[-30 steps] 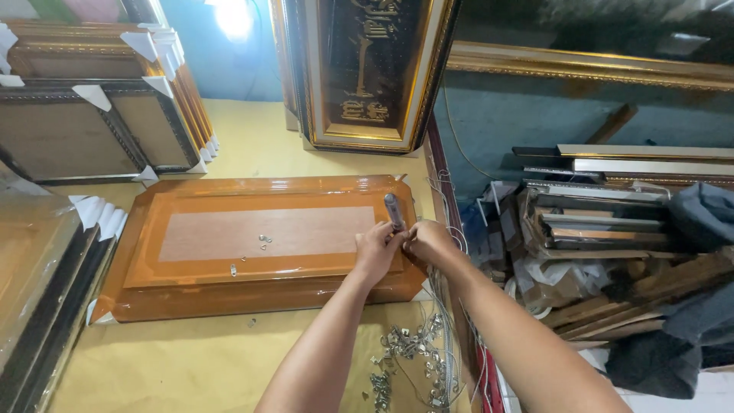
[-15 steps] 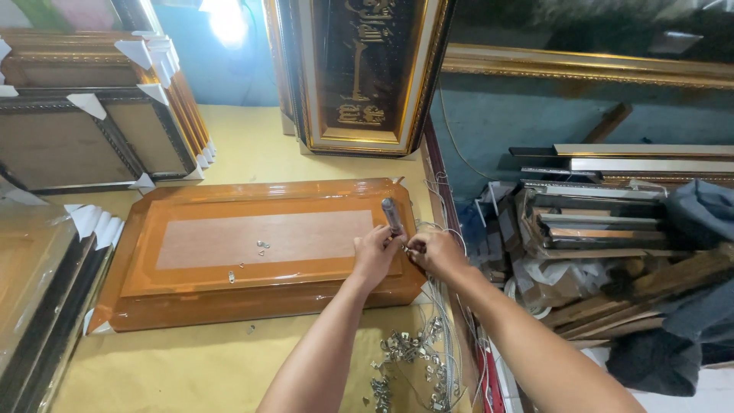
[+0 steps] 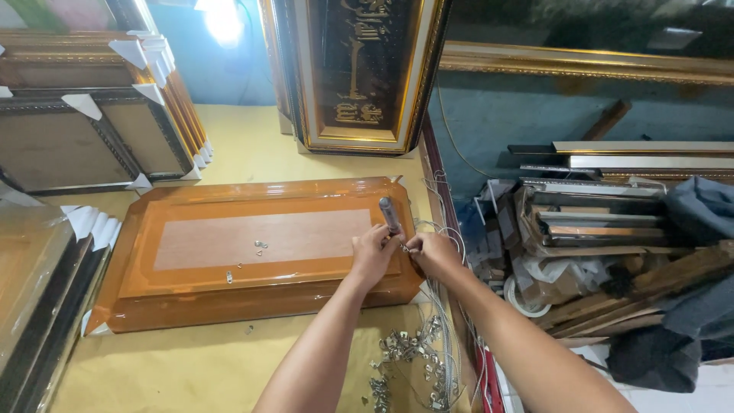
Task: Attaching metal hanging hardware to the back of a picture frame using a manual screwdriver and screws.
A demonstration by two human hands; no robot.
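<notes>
frame [image 3: 252, 252] lies face-down, same spot | left hand [image 3: 372, 252] wraps screwdriver [image 3: 391, 216] at frame's right edge | right hand [image 3: 433, 251] still pinches something tiny beside it | hands barely moved, so fastening's ongoing

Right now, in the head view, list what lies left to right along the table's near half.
Wrapped frame stack → orange frame back → left hand → right hand → pile of frame mouldings.
</notes>
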